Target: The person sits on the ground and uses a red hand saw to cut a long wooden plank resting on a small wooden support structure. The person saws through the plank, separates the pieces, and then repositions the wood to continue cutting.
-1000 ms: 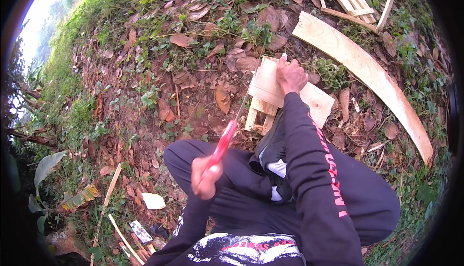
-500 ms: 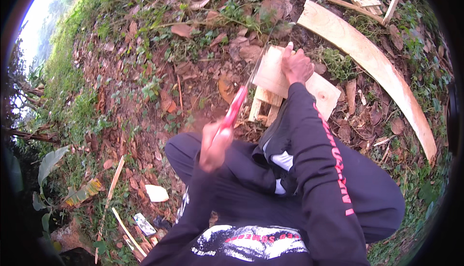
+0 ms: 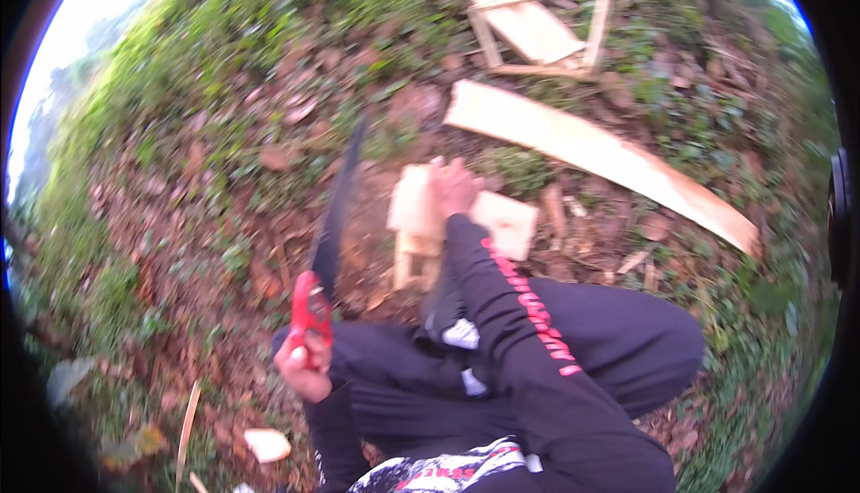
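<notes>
My left hand is closed round the red handle of a handsaw. Its dark blade points up and away, apart from the wood and to the left of it. With bent fingers, my right hand grips and presses down on a short pale wooden board, whose other end shows right of my wrist. Beneath the board's left part stands a wooden support. My shoe is close against the support. Motion blur hides the board's fine edges.
Beyond my right hand lies a long curved plank. Farther off, a small wooden frame rests on the grass. An offcut and a thin strip of wood lie at the lower left. Leaves and low plants cover the sloping ground.
The saw has come away from the board's left end and swung left with my left hand. My right hand stays on the board. The view has shifted, showing more of the wooden frame.
</notes>
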The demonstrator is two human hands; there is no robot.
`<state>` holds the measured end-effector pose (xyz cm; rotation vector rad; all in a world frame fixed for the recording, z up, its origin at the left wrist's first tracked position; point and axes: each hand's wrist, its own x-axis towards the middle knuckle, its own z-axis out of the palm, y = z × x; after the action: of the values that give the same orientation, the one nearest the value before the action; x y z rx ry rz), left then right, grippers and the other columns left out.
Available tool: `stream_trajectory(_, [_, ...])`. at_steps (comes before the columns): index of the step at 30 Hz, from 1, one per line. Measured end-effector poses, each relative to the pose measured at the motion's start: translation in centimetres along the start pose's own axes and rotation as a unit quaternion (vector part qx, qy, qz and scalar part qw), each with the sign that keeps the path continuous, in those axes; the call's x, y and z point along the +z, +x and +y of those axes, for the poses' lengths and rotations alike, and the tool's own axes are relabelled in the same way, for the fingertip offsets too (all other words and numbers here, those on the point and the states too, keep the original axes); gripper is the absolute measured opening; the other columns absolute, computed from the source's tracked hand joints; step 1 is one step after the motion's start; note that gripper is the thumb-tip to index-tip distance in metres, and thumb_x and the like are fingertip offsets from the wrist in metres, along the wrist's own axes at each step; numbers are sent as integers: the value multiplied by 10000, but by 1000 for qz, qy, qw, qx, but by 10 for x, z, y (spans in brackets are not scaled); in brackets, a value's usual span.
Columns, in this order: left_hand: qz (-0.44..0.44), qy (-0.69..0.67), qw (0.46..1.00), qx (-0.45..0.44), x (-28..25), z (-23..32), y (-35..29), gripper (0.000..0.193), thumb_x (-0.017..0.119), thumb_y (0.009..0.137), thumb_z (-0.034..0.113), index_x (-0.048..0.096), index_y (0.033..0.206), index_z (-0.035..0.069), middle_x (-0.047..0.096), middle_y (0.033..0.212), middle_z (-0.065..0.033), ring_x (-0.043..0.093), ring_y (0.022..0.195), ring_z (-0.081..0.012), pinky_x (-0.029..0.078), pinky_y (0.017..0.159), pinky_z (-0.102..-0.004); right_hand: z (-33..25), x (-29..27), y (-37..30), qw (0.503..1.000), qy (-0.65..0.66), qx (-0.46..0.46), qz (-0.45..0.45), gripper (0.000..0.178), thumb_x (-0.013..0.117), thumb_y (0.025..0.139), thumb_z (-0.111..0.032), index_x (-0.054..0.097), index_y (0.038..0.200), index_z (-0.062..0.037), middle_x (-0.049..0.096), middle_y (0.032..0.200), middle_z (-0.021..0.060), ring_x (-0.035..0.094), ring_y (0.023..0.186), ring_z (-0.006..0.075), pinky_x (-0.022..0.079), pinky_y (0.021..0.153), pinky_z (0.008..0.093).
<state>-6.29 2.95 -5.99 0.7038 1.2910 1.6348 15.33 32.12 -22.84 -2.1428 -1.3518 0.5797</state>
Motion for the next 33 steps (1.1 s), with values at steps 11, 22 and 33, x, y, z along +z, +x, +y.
stream_trajectory(11, [-92, -98, 986, 100, 48, -44, -38, 321, 506, 941, 328, 455, 733, 89, 360, 544, 17, 300, 402, -80, 255, 406, -209, 71, -245, -98, 836, 495, -158, -178, 233, 604, 931, -234, 615, 1025, -22, 653, 900, 56, 626, 842, 137, 494, 765, 299])
stream_trajectory(22, [-180, 5, 983, 28, 131, -72, -109, 317, 507, 943, 335, 457, 740, 96, 368, 546, 9, 302, 404, -80, 252, 403, -211, 94, -359, -190, 685, 688, -81, -226, 402, 652, 934, -318, 497, 1230, -93, 559, 954, -31, 573, 884, 55, 495, 770, 235])
stream_trajectory(33, [-153, 58, 986, 32, 110, -73, -107, 313, 508, 944, 341, 460, 747, 104, 376, 547, 2, 305, 406, -79, 249, 401, -213, 78, -293, -182, 696, 677, -57, -233, 118, 660, 918, -132, 562, 963, -85, 587, 808, -34, 565, 685, 48, 476, 623, 204])
